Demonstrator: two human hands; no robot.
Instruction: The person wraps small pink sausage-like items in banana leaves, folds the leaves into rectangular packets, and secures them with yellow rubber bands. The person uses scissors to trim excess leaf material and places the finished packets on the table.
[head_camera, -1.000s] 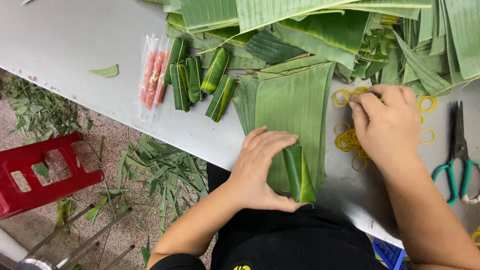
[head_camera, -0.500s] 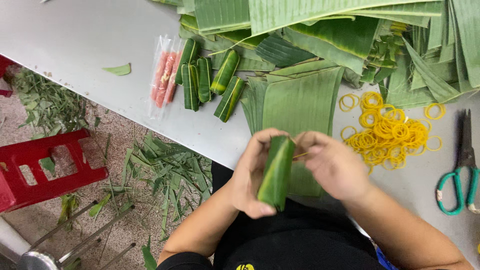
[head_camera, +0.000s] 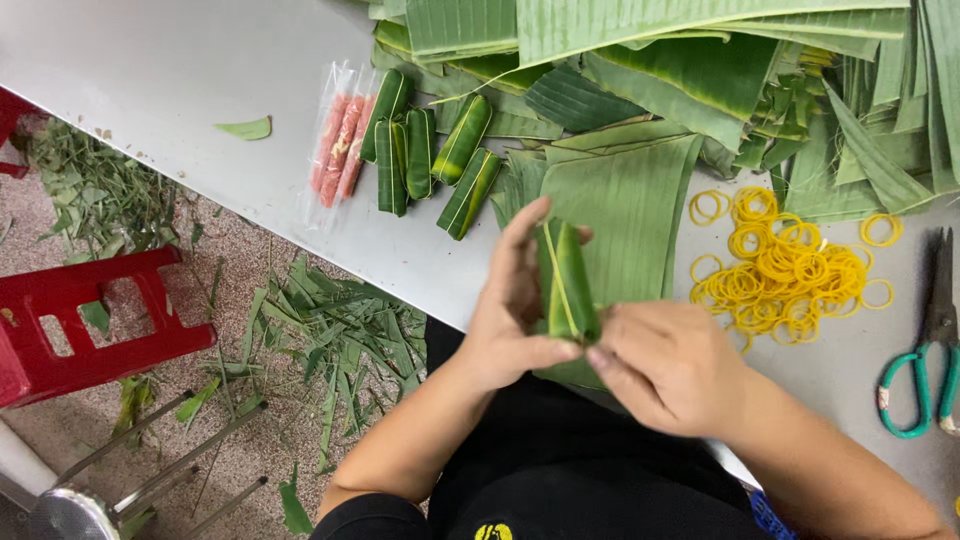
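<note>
**A leaf-wrapped roll held in two hands over a grey table**

At the centre of the frame, a small green roll wrapped in banana leaf (head_camera: 568, 282) is gripped upright between both hands, above the near edge of a grey table (head_camera: 180, 70). The left hand (head_camera: 515, 305) is closed around the roll's left side, thumb pressed near its lower end. The right hand (head_camera: 672, 365) is closed low on the right, fingertips pinching the roll's base. A thin yellow rubber band (head_camera: 556, 275) is seen stretched lengthwise along the roll.

Just behind the roll, a flat green banana-leaf sheet (head_camera: 630, 205) lies on the table. To the right, a loose heap of yellow rubber bands (head_camera: 790, 270) is spread out, and green-handled scissors (head_camera: 925, 350) lie at the right edge. In the upper middle, several finished leaf rolls (head_camera: 430, 150) are laid beside clear-wrapped pink sausages (head_camera: 340, 145). A red plastic stool (head_camera: 85, 325) stands on the leaf-strewn floor at lower left.
</note>
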